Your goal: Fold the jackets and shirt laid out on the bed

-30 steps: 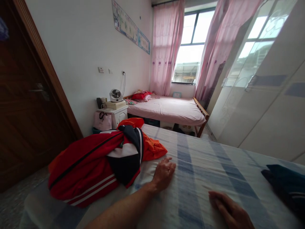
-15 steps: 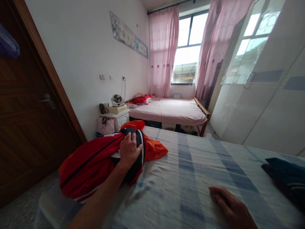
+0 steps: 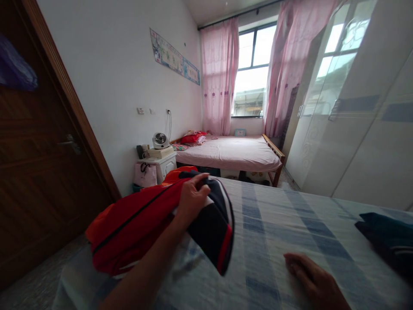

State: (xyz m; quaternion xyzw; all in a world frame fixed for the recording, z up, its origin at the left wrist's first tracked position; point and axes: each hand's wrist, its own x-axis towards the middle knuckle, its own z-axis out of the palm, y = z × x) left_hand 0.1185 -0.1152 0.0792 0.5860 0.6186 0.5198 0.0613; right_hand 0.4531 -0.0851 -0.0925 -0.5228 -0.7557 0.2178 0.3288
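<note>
The left hand (image 3: 193,200), at the centre of the frame, grasps a navy cloth (image 3: 209,228) between thumb and fingers. The cloth's red-edged, white-striped end slants down and right over the striped bed (image 3: 258,254); I cannot tell whether it is joined to the red garment (image 3: 135,226) lying to its left. Orange cloth (image 3: 180,174) shows beyond the red. The right hand (image 3: 311,275), lower right, is released, fingers loosely curled on the bed. Dark clothing (image 3: 387,237) lies near the right edge. Farther out, a fan (image 3: 160,141) stands left of the pink-covered bed (image 3: 229,150); 2 pink curtains (image 3: 219,77) flank the window (image 3: 251,77), upper right of centre. A brown door (image 3: 41,172) fills the left edge.
</note>
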